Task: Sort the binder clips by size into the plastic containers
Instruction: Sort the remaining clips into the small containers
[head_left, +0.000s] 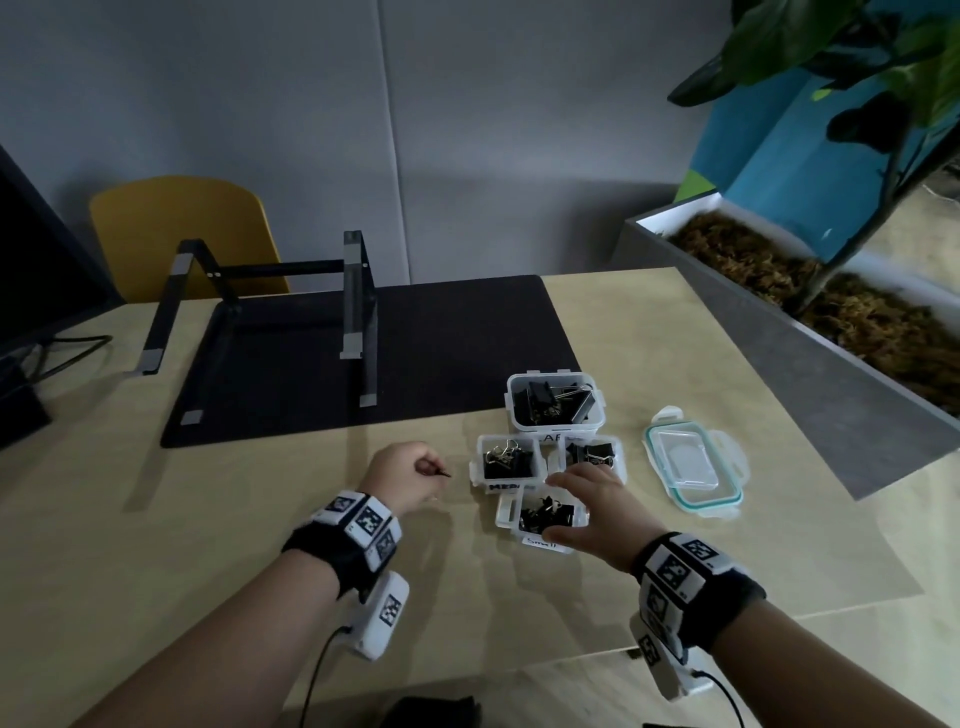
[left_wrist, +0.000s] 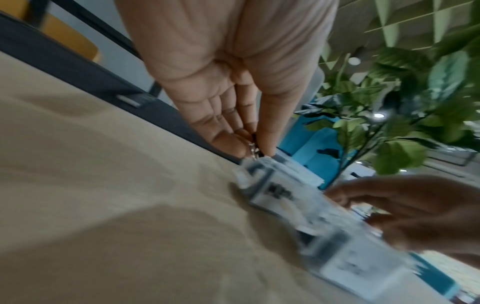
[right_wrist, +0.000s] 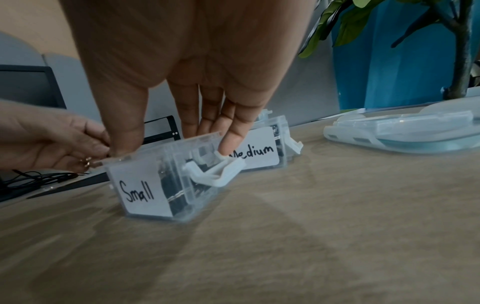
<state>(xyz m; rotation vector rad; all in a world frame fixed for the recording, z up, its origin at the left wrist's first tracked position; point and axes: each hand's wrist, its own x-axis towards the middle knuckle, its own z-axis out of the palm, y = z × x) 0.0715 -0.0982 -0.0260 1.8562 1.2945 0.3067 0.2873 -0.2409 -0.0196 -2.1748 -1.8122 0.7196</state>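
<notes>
Four clear plastic containers hold black binder clips: a large one (head_left: 553, 423), two medium ones (head_left: 511, 486) (head_left: 618, 452), and one labelled "Small" (head_left: 506, 512) (right_wrist: 137, 189). My right hand (head_left: 555, 505) (right_wrist: 176, 148) spans the small container, thumb on its near rim and fingers at the far side, holding it. To the left, my left hand (head_left: 435, 472) (left_wrist: 255, 151) pinches a small binder clip (head_left: 448, 474) (left_wrist: 253, 147) (right_wrist: 87, 161) between thumb and fingertips, just above the table and short of the containers.
A clear lid with a teal seal (head_left: 693, 462) (right_wrist: 402, 133) lies right of the containers. A black mat (head_left: 415, 338) with a laptop stand (head_left: 353, 291) fills the far side. A planter (head_left: 779, 312) borders the right edge, a monitor (head_left: 41, 260) the far left.
</notes>
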